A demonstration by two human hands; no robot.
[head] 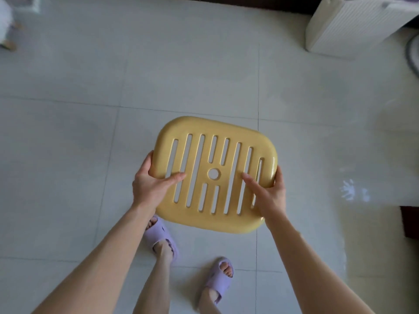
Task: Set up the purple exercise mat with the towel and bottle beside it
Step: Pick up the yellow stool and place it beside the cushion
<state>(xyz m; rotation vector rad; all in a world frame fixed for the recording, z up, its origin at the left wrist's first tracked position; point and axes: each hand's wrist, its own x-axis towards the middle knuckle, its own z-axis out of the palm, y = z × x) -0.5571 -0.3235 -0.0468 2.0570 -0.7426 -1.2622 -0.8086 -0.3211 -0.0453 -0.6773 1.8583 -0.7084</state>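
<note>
I hold a yellow plastic stool [201, 130] by its slotted seat, seen from straight above, over the pale tiled floor [90, 87]. My left hand [150, 181] grips the seat's left edge, thumb on top. My right hand [268, 189] grips the right edge in the same way. The stool's legs are hidden under the seat. No purple mat, towel or bottle is in view.
My feet in lilac slippers [162, 240] stand just below the stool. A white ribbed appliance [353, 23] stands at the top right with a dark cable [411, 55] beside it. A dark mat edge [409, 220] shows at the right border.
</note>
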